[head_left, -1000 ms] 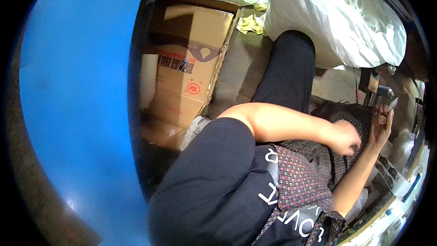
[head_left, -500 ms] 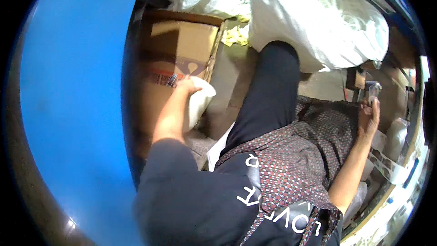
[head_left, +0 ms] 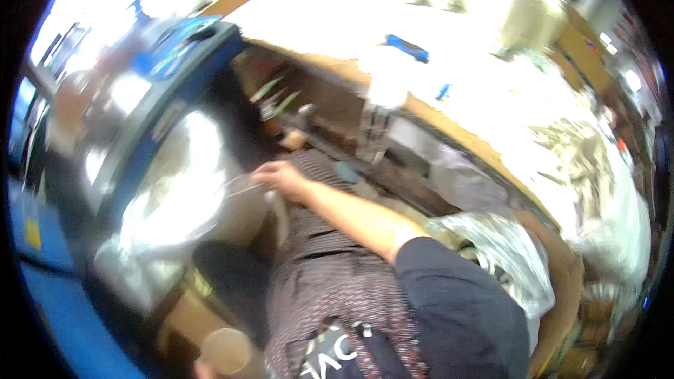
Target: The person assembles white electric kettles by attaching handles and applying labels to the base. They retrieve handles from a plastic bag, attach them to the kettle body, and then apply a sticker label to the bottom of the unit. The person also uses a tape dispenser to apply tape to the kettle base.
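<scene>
At the lower edge my left hand (head_left: pixel 203 369) is mostly cut off, its thumb against the rim of a whitish round tub (head_left: pixel 227 351). The tub's open mouth faces up. My right hand (head_left: pixel 283 180) reaches across above the patterned apron, fingers closed in a pinch. A thin, clear plastic piece (head_left: pixel 242 185) seems to stick out from its fingertips, smeared by motion. Beyond that hand stands a large white plastic sack (head_left: pixel 179 186), bright and blurred.
A long bright worktable (head_left: pixel 484 123) runs across the far right, with a blue tool (head_left: pixel 407 48) on it. A clear bag of items (head_left: pixel 502 260) stands by my right elbow. On the left are a blue frame (head_left: pixel 151 123) and a cardboard box (head_left: pixel 193 319) at my knee.
My view has swung to the right, bringing the worktable in. The left hand and tub now sit at the lower edge. My right hand has come in front of my lap.
</scene>
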